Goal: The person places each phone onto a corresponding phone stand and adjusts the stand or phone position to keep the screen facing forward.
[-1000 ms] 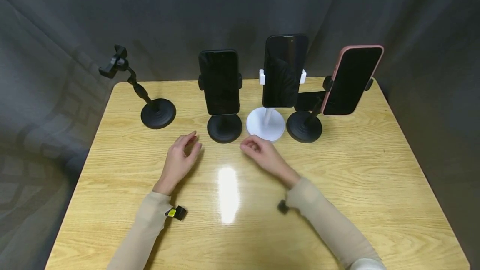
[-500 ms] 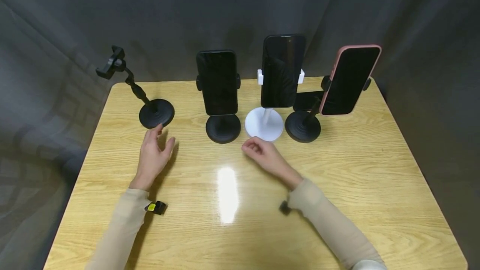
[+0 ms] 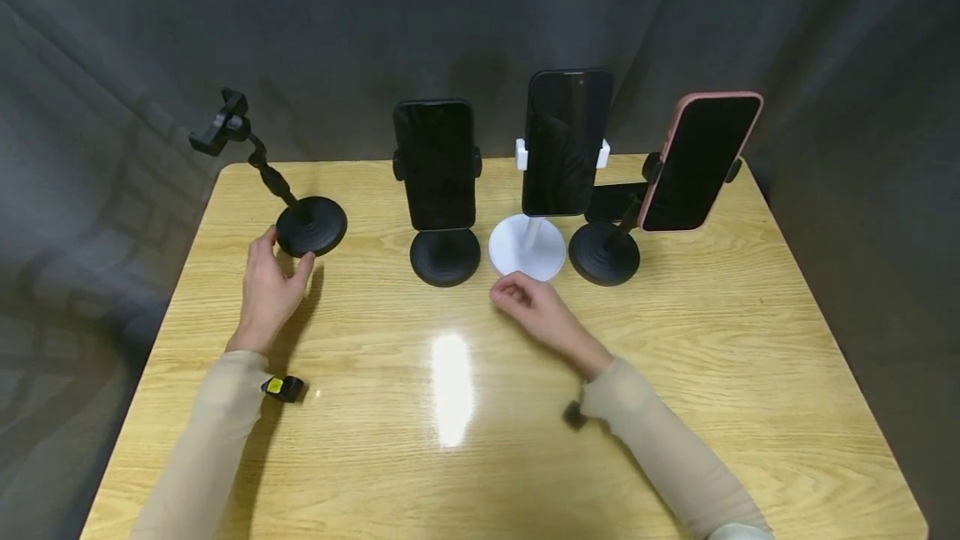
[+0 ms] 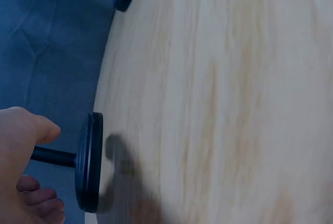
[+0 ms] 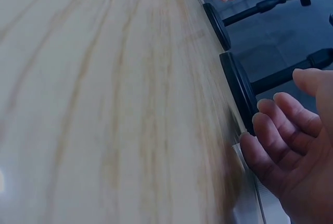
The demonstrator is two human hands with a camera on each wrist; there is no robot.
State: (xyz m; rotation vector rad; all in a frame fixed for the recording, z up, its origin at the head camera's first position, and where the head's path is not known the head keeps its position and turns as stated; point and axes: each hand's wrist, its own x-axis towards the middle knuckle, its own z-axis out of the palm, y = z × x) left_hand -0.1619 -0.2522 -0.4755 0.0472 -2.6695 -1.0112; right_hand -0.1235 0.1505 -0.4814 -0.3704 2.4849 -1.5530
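An empty black phone stand point(image 3: 311, 225) with a bent neck and a clamp on top stands at the back left. My left hand point(image 3: 267, 288) is at the near left side of its round base, thumb and fingers spread apart; whether they touch the base I cannot tell. In the left wrist view, the stand's base point(image 4: 89, 162) shows beyond the thumb and fingers. My right hand point(image 3: 542, 311) hovers or rests just in front of the white stand's base point(image 3: 521, 248), fingers loosely curled and holding nothing. In the right wrist view, its fingers point(image 5: 283, 133) show beside a black base.
Along the back stand a black phone point(image 3: 437, 165) on a black stand, a dark phone point(image 3: 567, 140) in a white clamp, and a pink-cased phone point(image 3: 701, 161) on a black stand. Behind them lies a flat black object point(image 3: 615, 202). A dark curtain point(image 3: 480, 15) hangs behind the wooden table point(image 3: 720, 357).
My left hand has moved left, from beside the middle black stand to the base of the empty stand. The right hand has barely shifted. The stands have stayed in place.
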